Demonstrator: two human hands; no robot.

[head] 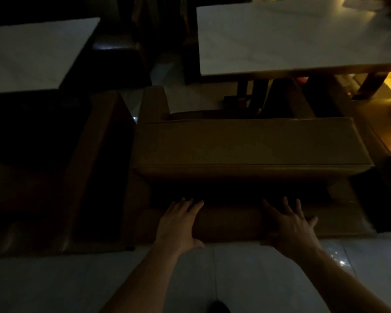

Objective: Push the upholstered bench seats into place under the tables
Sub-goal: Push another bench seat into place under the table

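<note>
Both hands are lying flat on the brown bench (253, 143), at its near edge. The left hand (178, 222) and right hand (291, 224) are spreading all 5 fingers wide, gripping nothing

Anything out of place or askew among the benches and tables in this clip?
The brown bench sits clear of the right table, not tucked under. Both hands, left and right, lie flat on its near edge. Too dark to judge damage.

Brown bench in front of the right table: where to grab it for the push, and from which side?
Don't grab; press flat. Both palms go on the near top edge of the bench, from the aisle side, spread apart as the left hand and right hand are. It's long and boxy, so spaced hands should keep it square to the table.
</note>
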